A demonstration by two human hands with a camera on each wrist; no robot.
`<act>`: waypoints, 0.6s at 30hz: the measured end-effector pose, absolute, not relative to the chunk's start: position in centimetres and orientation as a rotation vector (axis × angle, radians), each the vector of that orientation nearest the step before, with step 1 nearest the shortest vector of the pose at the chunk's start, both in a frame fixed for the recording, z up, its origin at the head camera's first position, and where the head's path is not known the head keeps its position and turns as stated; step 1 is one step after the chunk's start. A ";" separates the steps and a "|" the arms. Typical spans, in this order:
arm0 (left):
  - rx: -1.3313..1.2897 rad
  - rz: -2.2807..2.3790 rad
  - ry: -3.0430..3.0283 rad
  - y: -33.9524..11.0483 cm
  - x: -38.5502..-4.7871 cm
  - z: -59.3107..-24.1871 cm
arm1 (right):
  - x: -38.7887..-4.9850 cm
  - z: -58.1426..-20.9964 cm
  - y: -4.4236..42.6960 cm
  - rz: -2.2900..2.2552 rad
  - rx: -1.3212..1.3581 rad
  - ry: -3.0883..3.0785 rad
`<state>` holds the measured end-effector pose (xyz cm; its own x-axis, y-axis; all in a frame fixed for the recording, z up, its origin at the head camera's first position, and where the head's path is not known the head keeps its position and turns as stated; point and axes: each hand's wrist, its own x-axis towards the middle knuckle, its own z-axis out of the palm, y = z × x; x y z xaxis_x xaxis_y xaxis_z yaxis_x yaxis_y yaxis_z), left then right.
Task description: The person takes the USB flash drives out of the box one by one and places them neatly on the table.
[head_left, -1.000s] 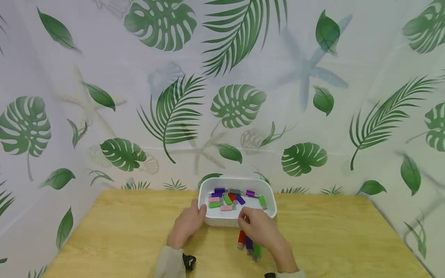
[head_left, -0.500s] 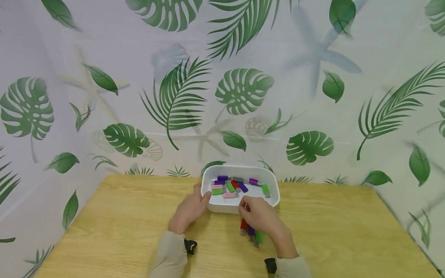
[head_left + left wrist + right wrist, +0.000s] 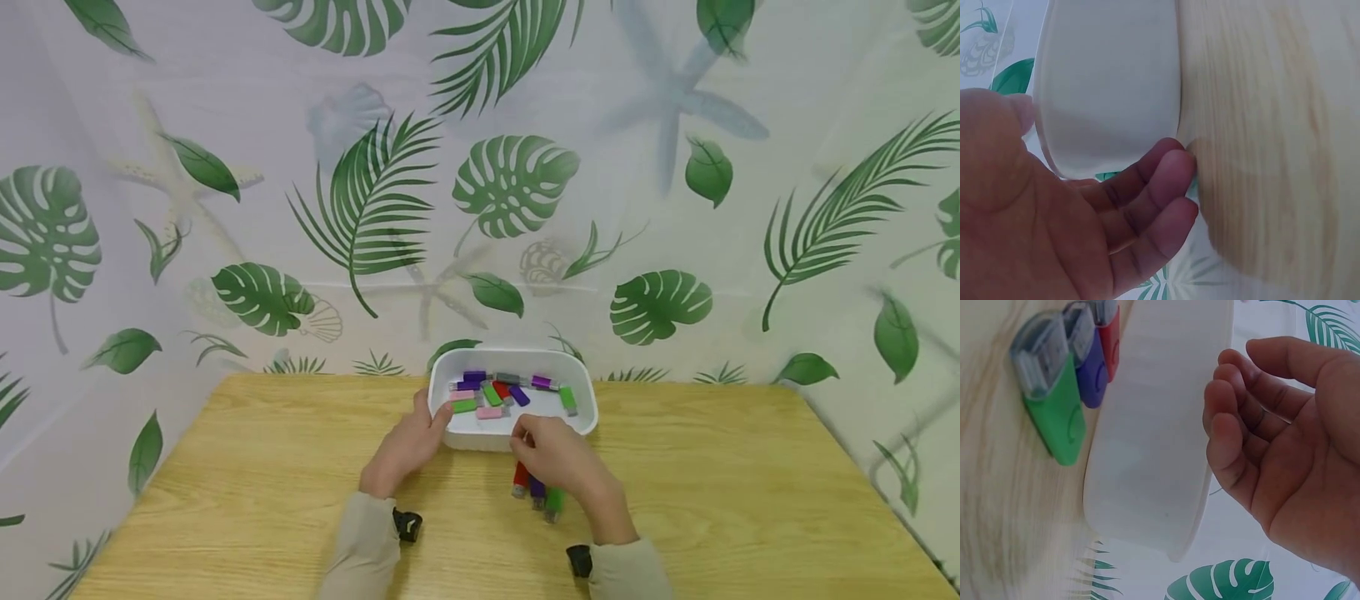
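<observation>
A white plastic tray (image 3: 459, 437) stands at the back of the table. Several USB flash drives lie in it, among them a pink one (image 3: 491, 412) and a green one (image 3: 567, 401). My left hand (image 3: 408, 443) holds the tray's left end, thumb over the rim and fingers against the outside. Just above the front rim, the right hand (image 3: 561, 454) has its fingers loosely curled, with nothing visible between them. Below it, a red flash drive (image 3: 1109, 347), a purple one (image 3: 1090, 372) and a green one (image 3: 1057, 419) lie side by side, partly hidden in the head view.
The wood-grain table (image 3: 262, 500) extends to both sides of the tray. Right behind it hangs a white cloth (image 3: 585, 325) with printed leaves. Black wrist straps (image 3: 407, 526) sit by the light sleeves (image 3: 360, 546).
The head view has shifted, so the table and tray appear higher in it. Both hands keep nearly the same places at the tray, and the flash drives lie as before.
</observation>
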<state>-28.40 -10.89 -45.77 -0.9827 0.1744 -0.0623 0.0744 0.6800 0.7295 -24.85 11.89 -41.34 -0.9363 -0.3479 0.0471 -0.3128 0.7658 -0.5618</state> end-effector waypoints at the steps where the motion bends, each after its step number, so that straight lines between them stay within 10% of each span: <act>1: 0.208 1.207 2.751 -10.9 -28.4 -45.8 | -24.9 -41.4 11.8 -0.906 -0.541 2.893; 18: 0.297 1.250 2.669 -11.3 -28.2 -46.0 | -24.7 -41.7 11.5 -0.876 -0.525 2.920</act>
<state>-28.16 -11.29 -46.01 -0.9640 0.2544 -0.0766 0.1040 0.6266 0.7724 -24.70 11.51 -41.69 -0.9413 -0.3337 0.0510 -0.3066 0.7820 -0.5426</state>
